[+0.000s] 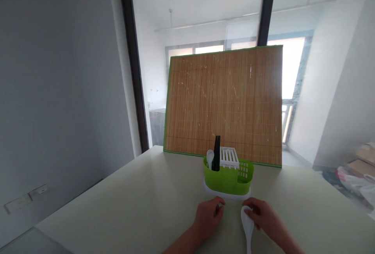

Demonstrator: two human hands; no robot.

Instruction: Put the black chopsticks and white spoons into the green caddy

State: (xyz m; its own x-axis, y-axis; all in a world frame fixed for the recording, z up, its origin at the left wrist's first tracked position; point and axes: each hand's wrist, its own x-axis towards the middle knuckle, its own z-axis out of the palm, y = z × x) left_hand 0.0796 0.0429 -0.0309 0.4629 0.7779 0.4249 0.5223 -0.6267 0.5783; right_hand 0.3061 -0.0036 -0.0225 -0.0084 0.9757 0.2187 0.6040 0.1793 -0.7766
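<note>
A white spoon (248,226) is in my right hand (261,214), whose thumb and fingers close on the edge of its bowl. Its handle points down toward the bottom edge of the view. My left hand (208,214) is by the table's middle, fingers loosely curled, with a gap between thumb and index finger and nothing visible in it. Just beyond both hands stands a green utensil caddy (222,182) on a white base. Black chopsticks (216,154) and a small white spoon (210,157) stand upright in its left part. A white slotted rack (229,157) sits over its middle.
The pale table (158,199) carries all of this. Behind the caddy a bamboo mat (224,102) with green edging stands upright against a dark-framed glass partition (131,59). Bags and boxes (359,174) lie off to the right, beyond the table. A grey wall (58,70) rises at left.
</note>
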